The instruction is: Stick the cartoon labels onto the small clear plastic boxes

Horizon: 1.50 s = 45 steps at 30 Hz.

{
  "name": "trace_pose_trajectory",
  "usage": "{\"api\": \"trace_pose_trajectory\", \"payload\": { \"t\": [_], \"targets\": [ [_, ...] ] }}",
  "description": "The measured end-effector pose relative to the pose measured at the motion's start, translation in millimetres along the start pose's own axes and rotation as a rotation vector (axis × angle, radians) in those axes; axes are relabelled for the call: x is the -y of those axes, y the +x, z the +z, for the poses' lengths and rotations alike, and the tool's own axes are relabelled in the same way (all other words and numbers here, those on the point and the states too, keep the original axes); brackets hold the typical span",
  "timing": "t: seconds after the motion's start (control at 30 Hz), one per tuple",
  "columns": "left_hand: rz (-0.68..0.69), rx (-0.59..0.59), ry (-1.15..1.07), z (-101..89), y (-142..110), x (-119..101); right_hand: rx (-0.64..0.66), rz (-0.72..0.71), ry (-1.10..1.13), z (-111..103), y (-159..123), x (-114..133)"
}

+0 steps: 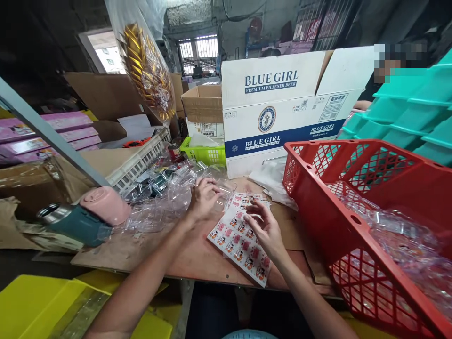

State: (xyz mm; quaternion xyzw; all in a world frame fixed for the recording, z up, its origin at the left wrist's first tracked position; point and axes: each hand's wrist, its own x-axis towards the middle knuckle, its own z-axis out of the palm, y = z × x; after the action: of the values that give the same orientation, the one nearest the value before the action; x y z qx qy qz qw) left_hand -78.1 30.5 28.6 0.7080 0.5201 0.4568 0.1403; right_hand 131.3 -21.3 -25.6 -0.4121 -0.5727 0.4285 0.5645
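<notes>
My left hand [204,197] is closed on the edge of a clear plastic case [228,190], which is thin and hard to see against the table. To its right, my right hand [264,226] hovers over a sheet of stickers [235,235] with its thumb and fingers curled. A small printed sticker [252,200] appears to cling to its fingertips. Rows of pink and orange-black cartoon figures cover the sheet, which lies slanted toward the table's front edge. A heap of clear plastic cases [176,193] spreads out beyond and left of my left hand.
A red crate [318,202] holding clear plastic packs stands at right. Behind stand a white beer carton [303,113] and a green basket [208,153]. A teal flask [70,223] and a pink cup [106,205] lie left. A person is partly visible behind teal bins [406,103].
</notes>
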Motion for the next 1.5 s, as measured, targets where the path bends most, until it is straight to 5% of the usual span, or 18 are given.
{"api": "trace_pose_trajectory", "payload": {
  "t": [0.17,0.27,0.37,0.53,0.7,0.93,1.5],
  "targets": [
    [-0.246,-0.004,-0.56,3.7,3,-17,0.038,-0.018,0.029,32,33,-6],
    [-0.412,0.141,-0.827,6.4,-3,-24,0.138,-0.027,0.037,37,48,-4],
    [-0.535,0.328,-1.008,6.1,-15,-26,0.212,-0.042,-0.011,22,51,6],
    [-0.575,0.258,-1.28,10.6,-43,-35,0.145,-0.061,-0.143,-18,14,41],
    [-0.658,0.215,-1.301,26.7,-76,-53,0.526,0.318,0.348,-35,-47,64],
    [-0.72,0.233,-1.235,41.3,-97,-72,0.537,0.49,0.54,-42,-78,49],
    [-0.659,0.295,-1.213,44.6,-105,-71,0.526,0.592,0.533,-48,-76,42]
  ]
}}
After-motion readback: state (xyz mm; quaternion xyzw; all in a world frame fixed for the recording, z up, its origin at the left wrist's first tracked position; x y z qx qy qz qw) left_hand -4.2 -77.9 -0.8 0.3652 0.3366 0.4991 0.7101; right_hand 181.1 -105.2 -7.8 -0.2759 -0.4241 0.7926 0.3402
